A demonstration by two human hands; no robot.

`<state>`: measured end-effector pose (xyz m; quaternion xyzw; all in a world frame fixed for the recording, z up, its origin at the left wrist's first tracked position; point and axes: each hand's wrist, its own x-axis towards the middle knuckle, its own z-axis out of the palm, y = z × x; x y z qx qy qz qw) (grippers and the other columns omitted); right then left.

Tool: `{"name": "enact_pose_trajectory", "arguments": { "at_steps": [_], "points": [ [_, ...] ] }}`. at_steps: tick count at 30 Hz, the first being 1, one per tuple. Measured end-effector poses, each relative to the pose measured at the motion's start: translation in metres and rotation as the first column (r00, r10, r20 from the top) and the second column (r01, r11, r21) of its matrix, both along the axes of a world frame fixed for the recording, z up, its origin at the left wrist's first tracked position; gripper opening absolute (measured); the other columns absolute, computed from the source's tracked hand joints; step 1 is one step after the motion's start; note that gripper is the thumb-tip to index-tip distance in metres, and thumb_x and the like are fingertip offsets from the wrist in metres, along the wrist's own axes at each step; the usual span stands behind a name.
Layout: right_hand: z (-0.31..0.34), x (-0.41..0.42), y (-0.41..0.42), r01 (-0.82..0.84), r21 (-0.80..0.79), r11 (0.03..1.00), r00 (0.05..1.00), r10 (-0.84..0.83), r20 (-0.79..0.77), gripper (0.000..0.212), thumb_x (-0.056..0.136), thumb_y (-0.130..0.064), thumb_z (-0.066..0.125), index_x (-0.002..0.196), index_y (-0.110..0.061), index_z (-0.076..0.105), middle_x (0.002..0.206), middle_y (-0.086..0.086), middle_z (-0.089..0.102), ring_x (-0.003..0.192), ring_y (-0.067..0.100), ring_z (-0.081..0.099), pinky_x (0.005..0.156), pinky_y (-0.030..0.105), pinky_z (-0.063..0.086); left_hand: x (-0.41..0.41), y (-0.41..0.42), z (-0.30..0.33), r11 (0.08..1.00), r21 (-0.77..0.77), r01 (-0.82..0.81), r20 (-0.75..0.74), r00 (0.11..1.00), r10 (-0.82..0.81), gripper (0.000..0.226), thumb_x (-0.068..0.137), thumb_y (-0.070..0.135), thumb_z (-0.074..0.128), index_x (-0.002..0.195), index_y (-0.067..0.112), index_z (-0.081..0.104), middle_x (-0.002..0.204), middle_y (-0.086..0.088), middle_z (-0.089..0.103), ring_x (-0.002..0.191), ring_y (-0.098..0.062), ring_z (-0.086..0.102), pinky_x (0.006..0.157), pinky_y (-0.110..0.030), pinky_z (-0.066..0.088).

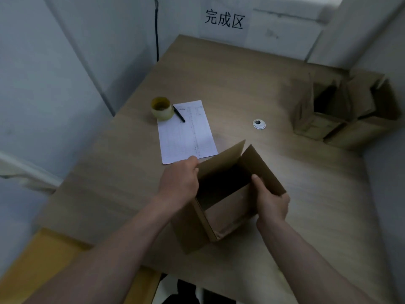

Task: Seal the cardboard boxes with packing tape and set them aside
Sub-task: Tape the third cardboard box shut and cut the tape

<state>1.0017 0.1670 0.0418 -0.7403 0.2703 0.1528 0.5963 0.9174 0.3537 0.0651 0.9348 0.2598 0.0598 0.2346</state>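
Observation:
An open cardboard box (223, 218) stands on the wooden table (241, 84) in front of me, its flaps raised. My left hand (180, 182) grips the box's left flap near its top edge. My right hand (271, 201) grips the right flap, thumb inside the box. A roll of yellowish packing tape (161, 109) lies farther back on the left, beside a sheet of paper. Two more open cardboard boxes (341, 110) stand at the table's right edge.
A printed paper sheet (187, 132) with a black pen (179, 114) on it lies behind the box. A round cable grommet (259, 124) sits mid-table. A wall sign (224, 19) hangs at the back. Walls close in left and right.

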Motion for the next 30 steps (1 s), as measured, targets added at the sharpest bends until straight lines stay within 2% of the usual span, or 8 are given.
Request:
{"name": "enact_pose_trajectory", "arguments": {
  "at_steps": [7, 10, 12, 16, 20, 24, 28, 30],
  "points": [
    [0.000, 0.001, 0.005, 0.125, 0.056, 0.991, 0.992, -0.124, -0.030, 0.061, 0.078, -0.036, 0.078, 0.125, -0.016, 0.044, 0.108, 0.002, 0.053, 0.096, 0.021, 0.051, 0.083, 0.038, 0.044, 0.007, 0.001, -0.001, 0.995, 0.011, 0.095, -0.012, 0.995, -0.095, 0.017, 0.099, 0.018, 0.042, 0.085, 0.013, 0.051, 0.079, -0.005, 0.057, 0.073, -0.021, 0.055, 0.063, -0.046, 0.053],
    [0.007, 0.000, -0.008, -0.046, 0.105, 0.993, 0.998, 0.040, 0.056, 0.041, 0.087, -0.025, 0.063, 0.124, -0.013, 0.049, 0.103, 0.002, 0.054, 0.090, 0.021, 0.052, 0.076, 0.039, 0.042, 0.015, 0.013, -0.002, 0.998, -0.069, 0.004, -0.017, 1.000, -0.005, 0.018, 0.099, 0.017, 0.044, 0.084, 0.013, 0.054, 0.079, -0.003, 0.056, 0.074, -0.020, 0.052, 0.063, -0.040, 0.047],
    [0.014, -0.001, -0.024, -0.257, -0.001, 0.966, 0.930, 0.248, 0.273, 0.030, 0.086, -0.006, 0.060, 0.115, -0.014, 0.059, 0.098, 0.003, 0.060, 0.090, 0.021, 0.058, 0.067, 0.033, 0.046, 0.023, 0.018, -0.003, 0.995, -0.099, -0.033, -0.034, 0.999, 0.030, 0.018, 0.097, 0.015, 0.045, 0.085, 0.013, 0.058, 0.081, -0.003, 0.058, 0.077, -0.022, 0.052, 0.065, -0.037, 0.044],
    [0.015, 0.005, -0.047, -0.510, -0.275, 0.815, 0.672, 0.577, 0.465, 0.053, 0.071, 0.010, 0.056, 0.107, -0.026, 0.071, 0.096, -0.006, 0.072, 0.091, 0.014, 0.066, 0.071, 0.031, 0.057, 0.036, 0.016, -0.004, 0.982, -0.152, -0.115, -0.057, 0.993, 0.108, 0.019, 0.097, 0.015, 0.044, 0.087, 0.016, 0.060, 0.086, -0.003, 0.059, 0.082, -0.022, 0.054, 0.063, -0.032, 0.040],
    [0.024, 0.015, -0.052, -0.607, -0.217, 0.765, 0.663, 0.637, 0.393, 0.063, 0.069, 0.020, 0.054, 0.114, -0.022, 0.070, 0.105, -0.002, 0.070, 0.097, 0.016, 0.065, 0.068, 0.028, 0.059, 0.039, 0.014, -0.005, 0.968, -0.180, -0.172, -0.050, 0.985, 0.166, 0.019, 0.097, 0.015, 0.043, 0.088, 0.019, 0.060, 0.090, -0.001, 0.060, 0.083, -0.022, 0.054, 0.064, -0.030, 0.038],
    [0.025, 0.003, -0.058, -0.837, -0.396, 0.377, 0.390, 0.919, 0.051, 0.086, 0.072, 0.006, 0.065, 0.142, -0.041, 0.047, 0.125, -0.012, 0.054, 0.111, 0.013, 0.056, 0.082, 0.028, 0.056, 0.037, 0.012, -0.005, 0.960, -0.219, -0.177, -0.044, 0.984, 0.171, 0.019, 0.098, 0.014, 0.043, 0.093, 0.018, 0.062, 0.093, -0.002, 0.061, 0.085, -0.022, 0.055, 0.067, -0.031, 0.040],
    [0.027, -0.009, -0.052, -0.835, -0.550, -0.030, 0.082, 0.981, -0.177, 0.085, 0.074, -0.010, 0.065, 0.149, -0.039, 0.037, 0.147, -0.013, 0.045, 0.132, 0.015, 0.045, 0.103, 0.028, 0.043, 0.035, 0.002, -0.007, 0.960, -0.218, -0.177, -0.021, 0.984, 0.176, 0.014, 0.099, 0.026, 0.049, 0.102, 0.019, 0.060, 0.100, 0.002, 0.062, 0.087, -0.018, 0.054, 0.070, -0.031, 0.042],
    [0.023, -0.010, -0.049, -0.863, -0.502, -0.059, 0.043, 0.981, -0.190, 0.085, 0.072, -0.032, 0.068, 0.150, -0.036, 0.037, 0.155, -0.013, 0.037, 0.137, 0.013, 0.040, 0.111, 0.030, 0.037, 0.032, -0.008, -0.011, 0.942, -0.307, -0.135, 0.008, 0.990, 0.144, 0.034, 0.094, 0.043, 0.056, 0.121, 0.023, 0.053, 0.110, 0.004, 0.057, 0.096, -0.017, 0.057, 0.082, -0.035, 0.049]
  ]
}}
